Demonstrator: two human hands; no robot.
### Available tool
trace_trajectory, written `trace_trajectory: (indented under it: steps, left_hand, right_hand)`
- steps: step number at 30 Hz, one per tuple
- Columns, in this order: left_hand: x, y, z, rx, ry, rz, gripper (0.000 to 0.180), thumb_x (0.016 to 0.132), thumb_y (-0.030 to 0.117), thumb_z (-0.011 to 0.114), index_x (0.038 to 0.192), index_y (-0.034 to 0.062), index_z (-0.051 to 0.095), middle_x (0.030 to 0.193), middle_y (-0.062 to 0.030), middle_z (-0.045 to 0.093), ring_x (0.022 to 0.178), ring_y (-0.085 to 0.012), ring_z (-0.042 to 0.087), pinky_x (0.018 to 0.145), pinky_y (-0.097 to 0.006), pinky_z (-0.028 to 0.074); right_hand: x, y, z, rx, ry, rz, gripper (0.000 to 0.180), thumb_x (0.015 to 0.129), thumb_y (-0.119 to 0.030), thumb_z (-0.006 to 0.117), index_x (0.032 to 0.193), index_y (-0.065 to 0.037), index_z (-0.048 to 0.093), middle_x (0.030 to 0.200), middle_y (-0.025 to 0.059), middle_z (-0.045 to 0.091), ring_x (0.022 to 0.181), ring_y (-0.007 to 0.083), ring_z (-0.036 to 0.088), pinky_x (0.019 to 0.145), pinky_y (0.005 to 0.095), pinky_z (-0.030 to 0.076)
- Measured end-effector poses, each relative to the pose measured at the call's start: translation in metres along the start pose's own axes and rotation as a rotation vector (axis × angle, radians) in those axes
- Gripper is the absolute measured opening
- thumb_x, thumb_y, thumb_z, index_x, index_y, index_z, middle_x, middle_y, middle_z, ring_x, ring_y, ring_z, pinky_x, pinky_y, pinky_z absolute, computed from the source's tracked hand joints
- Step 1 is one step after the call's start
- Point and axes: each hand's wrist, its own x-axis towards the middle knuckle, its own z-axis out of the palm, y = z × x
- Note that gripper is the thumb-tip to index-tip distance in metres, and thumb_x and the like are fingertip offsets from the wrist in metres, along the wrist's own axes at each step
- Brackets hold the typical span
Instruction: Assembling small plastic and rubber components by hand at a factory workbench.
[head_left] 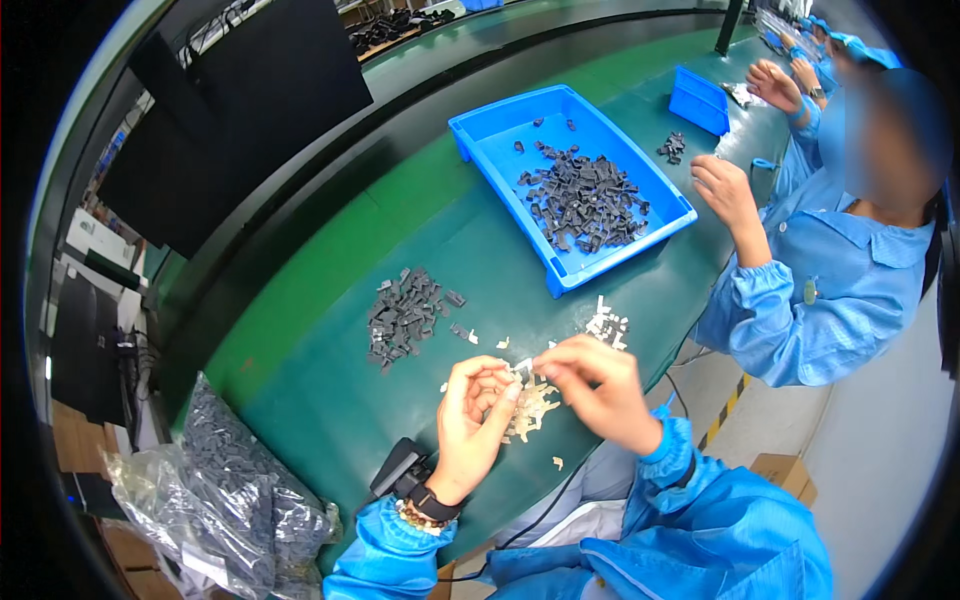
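My left hand (472, 425) is closed, its thumb and fingers curled together above the green table. My right hand (605, 392) pinches with thumb and forefinger just beside it. Between the fingertips shows a small pale piece (525, 369); which hand grips it is too small to tell. Directly under both hands lies a loose heap of small cream-coloured pieces (532, 412). A pile of small dark grey plastic parts (402, 315) spreads beyond my left hand. Past my right hand are small white pieces (604, 322) mixed with dark bits.
A blue tray (500, 192) holding many black parts stands farther back. At lower left sits a clear plastic bag (225, 490) full of dark parts. A co-worker in blue (815, 285) works at the right, near a smaller blue bin (698, 100). A dark monitor (245, 110) stands at upper left.
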Motion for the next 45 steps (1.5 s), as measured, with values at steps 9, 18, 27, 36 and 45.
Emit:
trace_trajectory:
  steps: [9,18,27,36,45]
  left_hand:
    - [-0.016,0.003,-0.026,-0.172,-0.068,-0.177,0.014,0.097,0.000,0.064,0.110,-0.0012,0.059,0.099,-0.0058,0.066,0.086,-0.0115,0.063,0.080,-0.025,0.053]
    - [-0.011,0.003,-0.026,-0.190,-0.088,-0.206,0.012,0.098,0.001,0.062,0.109,-0.0024,0.060,0.100,-0.0069,0.065,0.090,-0.0127,0.062,0.082,-0.027,0.052]
    - [-0.013,0.000,-0.030,-0.143,-0.118,-0.150,0.015,0.098,-0.001,0.062,0.112,-0.0023,0.060,0.107,-0.0055,0.067,0.098,-0.0101,0.065,0.087,-0.024,0.053]
    - [-0.014,-0.001,-0.024,0.126,-0.032,-0.043,0.012,0.094,-0.002,0.066,0.106,-0.0039,0.067,0.104,-0.0074,0.069,0.093,-0.0115,0.067,0.083,-0.025,0.054]
    - [-0.014,0.003,-0.023,0.447,0.005,0.114,0.013,0.088,0.000,0.072,0.101,-0.0012,0.071,0.094,-0.0086,0.071,0.081,-0.0139,0.068,0.074,-0.026,0.054]
  right_hand:
    - [-0.029,0.010,0.040,0.255,-0.028,0.076,0.021,0.094,0.005,0.064,0.113,0.001,0.058,0.095,0.0061,0.069,0.076,0.0052,0.063,0.063,0.0198,0.048]
    - [-0.023,0.010,0.036,0.102,-0.065,-0.060,0.020,0.092,0.006,0.066,0.109,0.000,0.059,0.089,0.0029,0.067,0.059,0.0000,0.047,0.052,0.0192,0.035]
    - [-0.015,-0.008,0.039,-0.204,0.094,-0.263,0.015,0.082,0.001,0.074,0.095,-0.004,0.068,0.081,0.0063,0.068,0.064,0.0179,0.067,0.055,0.0287,0.052]
    - [-0.017,-0.003,0.043,-0.291,0.087,-0.316,0.017,0.079,0.002,0.074,0.095,-0.003,0.073,0.085,0.0104,0.071,0.072,0.0246,0.071,0.062,0.0314,0.056]
    - [-0.015,-0.001,0.043,-0.245,0.089,-0.324,0.014,0.078,0.000,0.075,0.091,-0.005,0.074,0.069,0.0038,0.065,0.049,0.0156,0.054,0.047,0.0272,0.043]
